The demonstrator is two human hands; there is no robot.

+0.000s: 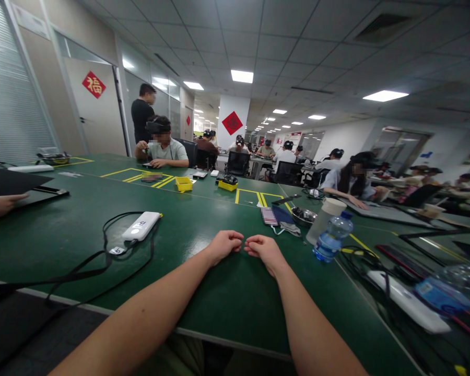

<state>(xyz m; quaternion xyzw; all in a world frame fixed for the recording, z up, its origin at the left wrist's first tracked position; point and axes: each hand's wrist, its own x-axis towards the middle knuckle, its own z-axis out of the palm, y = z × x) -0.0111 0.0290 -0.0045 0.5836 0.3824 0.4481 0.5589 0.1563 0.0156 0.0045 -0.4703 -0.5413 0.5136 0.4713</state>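
Both my forearms reach out over the green table (227, 292). My left hand (224, 244) rests on the tabletop with its fingers curled into a loose fist. My right hand (263, 249) lies just beside it, fingers curled too, the fingertips of both hands almost touching. Whether anything is pinched between them I cannot make out. A white power bank (141, 225) with a black cable (102, 261) lies to the left of my hands.
A clear water bottle with a blue cap (332, 236) and a pale tumbler (324, 218) stand at the right, by a metal bowl (302, 215). Two yellow trays (184, 183) (227, 184) sit further back. Another person's hand (2, 203) rests at left. Several seated people work at tables behind.
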